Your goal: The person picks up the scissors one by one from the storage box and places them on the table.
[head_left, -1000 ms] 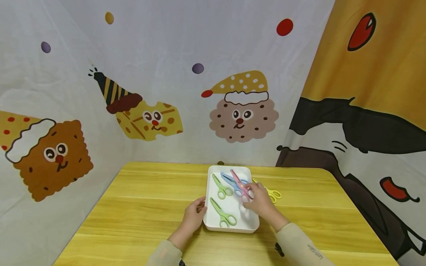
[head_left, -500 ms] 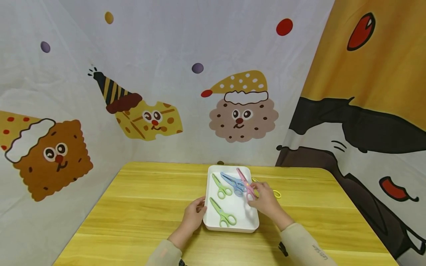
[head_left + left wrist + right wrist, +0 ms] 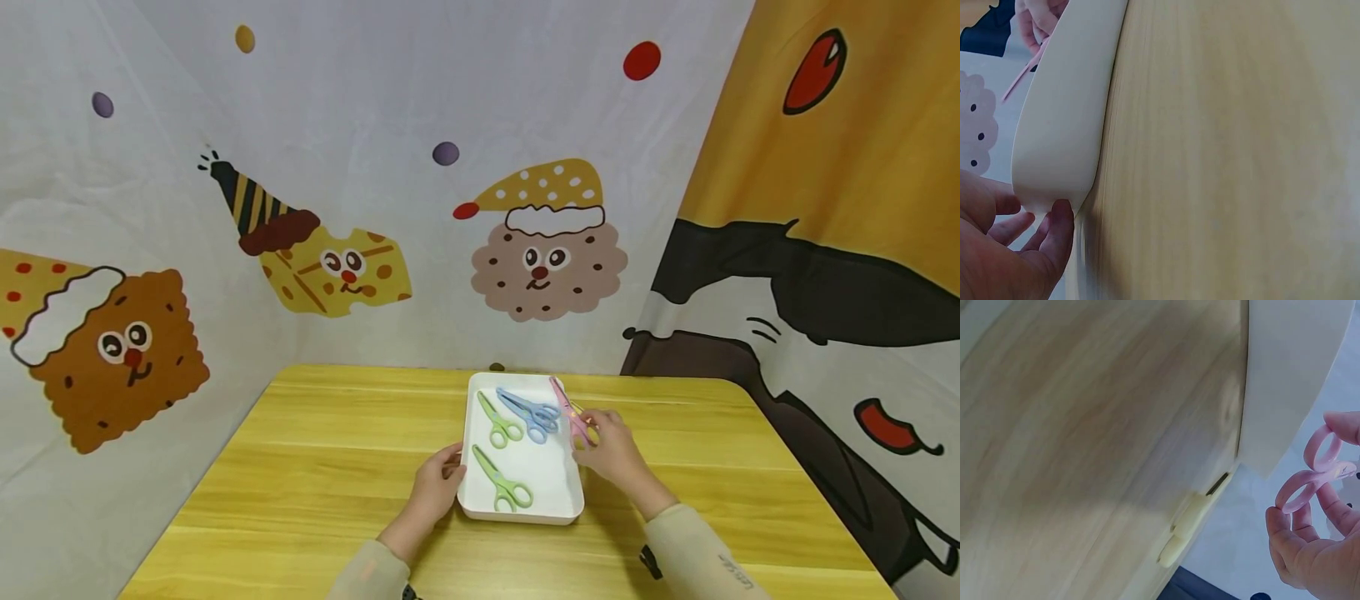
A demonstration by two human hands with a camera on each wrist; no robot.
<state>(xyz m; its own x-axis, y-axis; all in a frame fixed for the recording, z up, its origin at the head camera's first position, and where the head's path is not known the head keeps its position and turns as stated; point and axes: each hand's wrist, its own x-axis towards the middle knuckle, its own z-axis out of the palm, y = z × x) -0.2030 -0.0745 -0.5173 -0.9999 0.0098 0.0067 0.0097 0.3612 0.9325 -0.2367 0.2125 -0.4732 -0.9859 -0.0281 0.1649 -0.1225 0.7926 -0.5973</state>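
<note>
Nearest, a pale left sleeve [image 3: 370,573] and a right sleeve [image 3: 701,554] reached in over the wood-grain table [image 3: 300,475]. The left hand [image 3: 435,485] held the left wall of the white tray [image 3: 553,485], its curved fingers set against the outside, as the left wrist view showed. Inside the tray, at its near end, lay the near green scissors [image 3: 504,482], blades pointing far and left. The right hand [image 3: 617,452] was to the right of the tray, thumb and fingers pinching the handle loops of the pink scissors [image 3: 573,417], which were raised over the tray's right rim, blades aimed far and slightly left. Farther in, the far green scissors [image 3: 500,422] lay by the left wall, with the blue scissors [image 3: 532,414] just to their right, both inside the tray. Outside, to the right, the yellow scissors [image 3: 1188,519] lay on the table, mostly hidden from the head view by the right hand and the pink scissors. Beyond the far table edge hung a pale printed cloth [image 3: 360,100], with a brown biscuit figure on the left, a cheese figure and a pinkish cookie figure farther right, all wearing hats.
</note>
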